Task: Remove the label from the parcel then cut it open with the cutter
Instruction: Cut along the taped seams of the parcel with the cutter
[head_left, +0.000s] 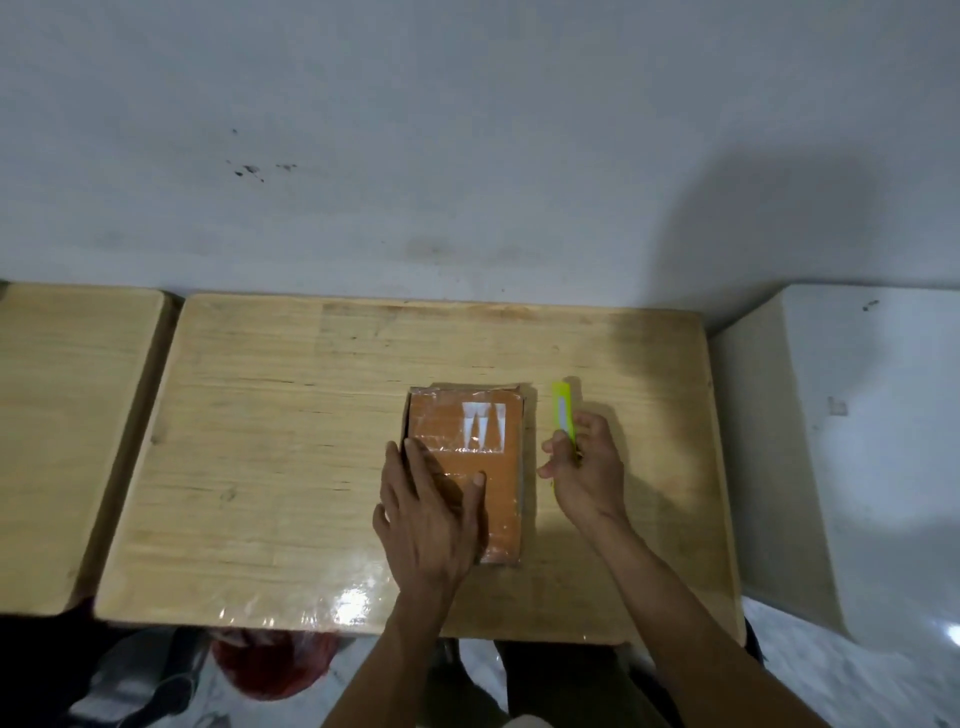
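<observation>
An orange-brown parcel (498, 467) wrapped in glossy tape lies flat on the wooden table (291, 441), right of centre. White scraps of torn label (483, 425) cling to its far half. My left hand (431, 514) rests flat on the parcel's near left part, fingers spread, pressing it down. My right hand (584, 467) is just right of the parcel, closed around a bright yellow-green cutter (563, 413) that points away from me. I cannot see whether the blade is out.
A second wooden table (62, 441) stands to the left across a narrow gap. A white block (857, 441) rises at the right. The wall (467, 156) runs behind the table. Below the near edge lie a red object (270, 662) and dark shapes.
</observation>
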